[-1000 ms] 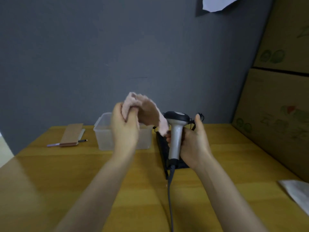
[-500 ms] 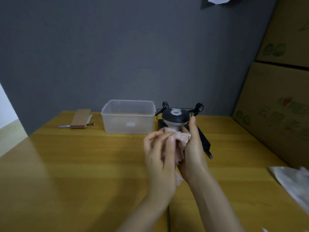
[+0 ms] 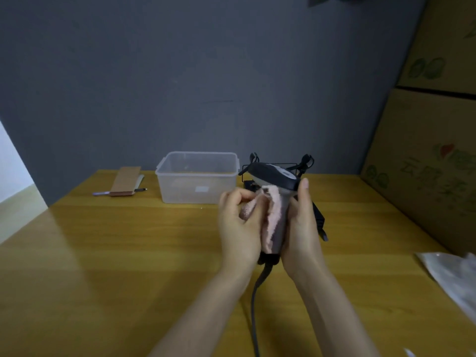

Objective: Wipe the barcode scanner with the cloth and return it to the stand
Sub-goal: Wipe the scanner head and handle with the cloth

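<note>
Head view: barcode scanner (image 3: 275, 173) now tilted, dark head showing, right hand (image 3: 302, 228) gripping its handle, left hand (image 3: 238, 228) pinching pink cloth (image 3: 273, 217) against it.

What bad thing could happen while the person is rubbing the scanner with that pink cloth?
The scanner is held off the table by the right hand alone, so a hard rub from the cloth might loosen that grip. Its cable trails down between the arms and could snag. The stand sits close behind and might get bumped.
</note>
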